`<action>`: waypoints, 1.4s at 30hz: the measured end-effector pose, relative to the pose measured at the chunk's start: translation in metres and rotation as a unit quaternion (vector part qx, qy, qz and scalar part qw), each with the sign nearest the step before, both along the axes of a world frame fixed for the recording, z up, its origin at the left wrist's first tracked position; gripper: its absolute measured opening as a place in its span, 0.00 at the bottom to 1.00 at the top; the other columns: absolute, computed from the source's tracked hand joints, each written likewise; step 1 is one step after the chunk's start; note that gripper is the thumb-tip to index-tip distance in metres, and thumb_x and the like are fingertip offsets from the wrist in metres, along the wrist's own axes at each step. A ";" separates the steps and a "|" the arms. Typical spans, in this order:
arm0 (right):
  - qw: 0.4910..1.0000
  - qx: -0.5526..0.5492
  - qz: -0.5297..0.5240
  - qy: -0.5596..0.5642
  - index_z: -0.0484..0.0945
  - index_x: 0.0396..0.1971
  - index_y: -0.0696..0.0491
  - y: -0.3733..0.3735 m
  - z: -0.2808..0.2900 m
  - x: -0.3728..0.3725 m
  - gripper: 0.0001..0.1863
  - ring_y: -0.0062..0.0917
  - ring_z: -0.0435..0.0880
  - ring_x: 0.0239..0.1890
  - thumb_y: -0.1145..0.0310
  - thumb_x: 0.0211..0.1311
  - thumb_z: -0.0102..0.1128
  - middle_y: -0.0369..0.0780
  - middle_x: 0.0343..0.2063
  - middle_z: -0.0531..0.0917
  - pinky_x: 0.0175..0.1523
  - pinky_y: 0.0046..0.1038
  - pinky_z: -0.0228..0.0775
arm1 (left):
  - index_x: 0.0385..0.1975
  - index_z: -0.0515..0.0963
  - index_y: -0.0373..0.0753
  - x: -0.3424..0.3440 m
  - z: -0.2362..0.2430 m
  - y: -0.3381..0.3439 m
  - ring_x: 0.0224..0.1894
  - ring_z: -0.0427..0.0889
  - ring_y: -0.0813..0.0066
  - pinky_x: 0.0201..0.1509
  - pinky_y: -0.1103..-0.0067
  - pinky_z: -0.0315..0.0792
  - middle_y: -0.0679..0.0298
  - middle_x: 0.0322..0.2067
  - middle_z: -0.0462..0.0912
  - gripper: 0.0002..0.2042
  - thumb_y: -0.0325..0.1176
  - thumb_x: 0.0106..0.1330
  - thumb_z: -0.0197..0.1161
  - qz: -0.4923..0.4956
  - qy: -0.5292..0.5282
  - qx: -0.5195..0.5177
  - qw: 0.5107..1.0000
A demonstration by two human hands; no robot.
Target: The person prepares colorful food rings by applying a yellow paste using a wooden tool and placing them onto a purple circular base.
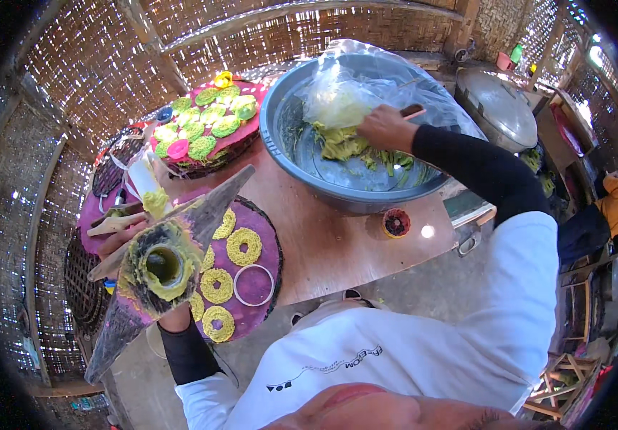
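Observation:
My left hand (124, 239) is wrapped round a wooden press (112, 337) with long arms and a round hole in its block. Green dough smears the hole's rim, and some green dough sits inside. Over the large blue tub (269, 118), my right hand (387, 129) is closed round a brown wooden handle (413, 111); the tool's other end is hidden. Right beside that hand lies a lump of green dough (339, 143), partly covered by clear plastic sheeting (341, 100). Below the press, a round purple-topped board (271, 247) carries several dough rings and a thin white hoop (271, 295).
Farther back, another purple-topped round board (212, 152) holds several green dough rounds and a pink cup (178, 148). A small red-and-black round object (396, 223) sits on the wooden table (323, 247). A big lidded metal pot (502, 115) stands right of the tub.

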State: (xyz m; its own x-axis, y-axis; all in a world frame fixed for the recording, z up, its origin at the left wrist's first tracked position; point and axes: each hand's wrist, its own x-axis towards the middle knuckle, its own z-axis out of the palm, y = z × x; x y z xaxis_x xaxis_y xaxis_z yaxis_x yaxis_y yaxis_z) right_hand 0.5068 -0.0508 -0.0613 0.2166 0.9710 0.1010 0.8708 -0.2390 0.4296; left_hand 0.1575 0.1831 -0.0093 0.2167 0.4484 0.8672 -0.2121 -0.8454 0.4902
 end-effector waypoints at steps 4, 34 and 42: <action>0.999 0.030 -0.035 0.029 0.76 0.13 0.53 0.027 -0.016 0.009 0.04 0.33 0.79 0.20 0.70 0.37 0.53 0.42 0.15 0.77 0.25 0.32 0.69 | 0.36 0.60 0.36 -0.004 -0.012 0.016 0.36 0.74 0.67 0.43 0.74 0.72 0.62 0.32 0.68 0.20 0.27 0.47 0.64 0.048 0.033 0.054 0.997; 0.960 0.268 0.070 -0.043 0.74 0.41 0.41 -0.039 0.152 -0.177 0.17 0.25 0.75 0.20 0.67 0.46 0.52 0.34 0.19 0.72 0.24 0.29 0.66 | 0.31 0.71 0.40 0.080 0.022 -0.001 0.30 0.69 0.60 0.32 0.69 0.65 0.58 0.27 0.70 0.21 0.44 0.39 0.67 -0.082 0.129 0.023 0.988; 0.979 0.187 0.076 -0.031 0.68 0.44 0.49 -0.003 0.133 -0.209 0.20 0.25 0.75 0.18 0.68 0.46 0.48 0.34 0.18 0.72 0.20 0.25 0.66 | 0.31 0.63 0.38 0.062 0.044 -0.028 0.28 0.73 0.56 0.30 0.67 0.66 0.57 0.23 0.72 0.23 0.38 0.40 0.68 0.014 0.146 0.089 0.985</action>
State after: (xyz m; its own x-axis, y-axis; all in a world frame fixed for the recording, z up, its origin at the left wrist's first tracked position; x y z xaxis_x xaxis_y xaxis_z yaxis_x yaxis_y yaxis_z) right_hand 0.2973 -0.0536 0.0720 0.0551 0.8845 0.4632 0.8831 -0.2597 0.3908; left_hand 0.2199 0.1553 0.0342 0.4587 0.3044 0.8348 -0.0595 -0.9269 0.3707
